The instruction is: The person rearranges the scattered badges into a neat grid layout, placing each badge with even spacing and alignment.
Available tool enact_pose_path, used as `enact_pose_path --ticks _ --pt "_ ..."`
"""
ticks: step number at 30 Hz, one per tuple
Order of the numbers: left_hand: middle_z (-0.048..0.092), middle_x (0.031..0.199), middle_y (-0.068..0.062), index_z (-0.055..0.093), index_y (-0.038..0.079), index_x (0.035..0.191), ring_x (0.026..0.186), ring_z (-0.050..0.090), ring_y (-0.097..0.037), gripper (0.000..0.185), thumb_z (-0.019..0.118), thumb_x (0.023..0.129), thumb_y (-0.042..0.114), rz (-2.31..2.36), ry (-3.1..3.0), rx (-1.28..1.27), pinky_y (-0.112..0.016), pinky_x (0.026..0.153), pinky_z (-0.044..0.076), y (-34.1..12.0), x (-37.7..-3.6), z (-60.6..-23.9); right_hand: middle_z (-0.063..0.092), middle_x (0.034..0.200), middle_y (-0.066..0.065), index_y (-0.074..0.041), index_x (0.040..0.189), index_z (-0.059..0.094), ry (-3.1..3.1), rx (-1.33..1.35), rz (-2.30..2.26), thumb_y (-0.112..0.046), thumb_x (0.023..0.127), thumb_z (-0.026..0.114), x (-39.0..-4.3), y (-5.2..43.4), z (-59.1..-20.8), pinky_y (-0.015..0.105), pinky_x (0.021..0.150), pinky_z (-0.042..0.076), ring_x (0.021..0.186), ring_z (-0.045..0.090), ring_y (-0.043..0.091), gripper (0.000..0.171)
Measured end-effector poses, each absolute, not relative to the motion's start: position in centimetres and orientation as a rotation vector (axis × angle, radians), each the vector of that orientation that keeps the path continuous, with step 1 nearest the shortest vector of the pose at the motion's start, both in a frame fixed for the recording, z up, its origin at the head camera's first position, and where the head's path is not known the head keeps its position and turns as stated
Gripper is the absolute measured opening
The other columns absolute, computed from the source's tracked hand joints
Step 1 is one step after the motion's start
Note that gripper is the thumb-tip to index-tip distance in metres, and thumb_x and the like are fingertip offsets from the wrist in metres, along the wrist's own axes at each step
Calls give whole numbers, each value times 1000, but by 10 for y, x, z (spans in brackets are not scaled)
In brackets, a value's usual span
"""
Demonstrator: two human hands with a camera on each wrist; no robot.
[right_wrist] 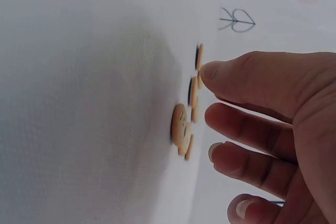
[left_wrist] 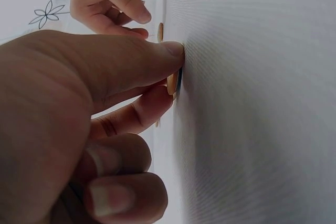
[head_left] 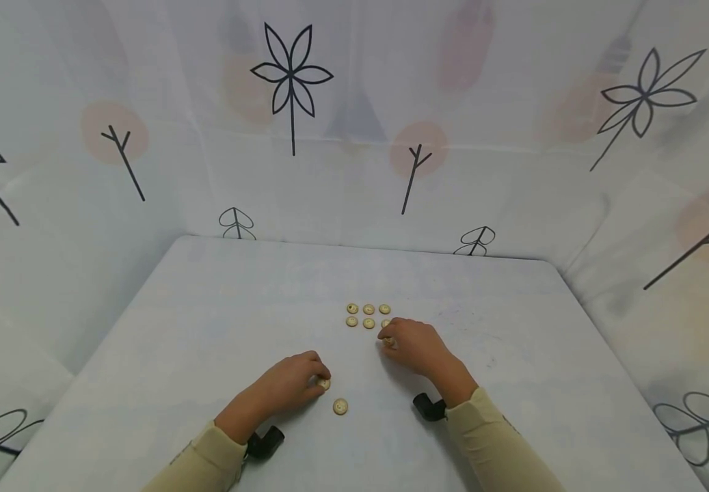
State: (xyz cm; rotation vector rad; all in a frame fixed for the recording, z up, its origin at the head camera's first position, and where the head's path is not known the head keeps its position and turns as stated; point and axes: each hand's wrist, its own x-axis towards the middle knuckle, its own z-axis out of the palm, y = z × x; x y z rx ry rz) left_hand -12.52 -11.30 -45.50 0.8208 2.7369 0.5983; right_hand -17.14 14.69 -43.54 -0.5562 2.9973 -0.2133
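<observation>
In the head view my left hand [head_left: 289, 386] is low over the white table, pinching a small round wooden disc [head_left: 324, 384] between thumb and fingertips. Seen from the left wrist, the held disc [left_wrist: 171, 83] stands edge-on, close to the table surface. A second disc [head_left: 340, 406] with dark markings lies just right of that hand. My right hand [head_left: 416, 344] hovers by the near right corner of a group of discs, thumb and fingers apart. Below its fingertips, a marked disc [right_wrist: 180, 127] lies on the table in the right wrist view.
Several matching discs [head_left: 369, 309] lie in two short rows beyond the right hand. White cloth walls [head_left: 354, 184] printed with plants enclose the table [head_left: 256, 294] at the back and sides. Black devices [head_left: 266, 443] are strapped at both wrists.
</observation>
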Motion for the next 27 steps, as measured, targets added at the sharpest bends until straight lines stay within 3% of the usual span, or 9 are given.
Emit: enact_pose_path --ticks 5,12,19,27 --pt "61 97 8 73 16 105 87 58 -7 17 69 90 23 591 2739 819 -30 79 51 -112 -125 -455 68 104 -5 -21 103 75 2994 -591 -230 -27 85 73 -167 143 -434 37 80 53 95 65 15 19" --pt "61 99 7 73 17 105 88 58 -8 18 68 90 24 579 2734 801 -31 81 52 -112 -125 -455 69 104 -6 -22 103 75 2994 -663 -202 -25 86 72 -160 138 -436 38 85 54 110 64 17 18" --pt "62 99 7 73 16 105 89 58 -8 18 68 90 23 594 2719 796 -32 83 52 -111 -126 -454 69 101 -8 -23 103 75 2977 -692 -189 -26 87 72 -156 133 -440 33 78 53 93 66 12 17" --pt "62 100 7 73 17 106 90 59 -8 18 68 90 24 594 2713 797 -32 83 52 -112 -126 -454 67 96 -10 -24 102 75 2956 -799 -189 -27 87 71 -150 128 -440 29 71 52 85 64 9 16"
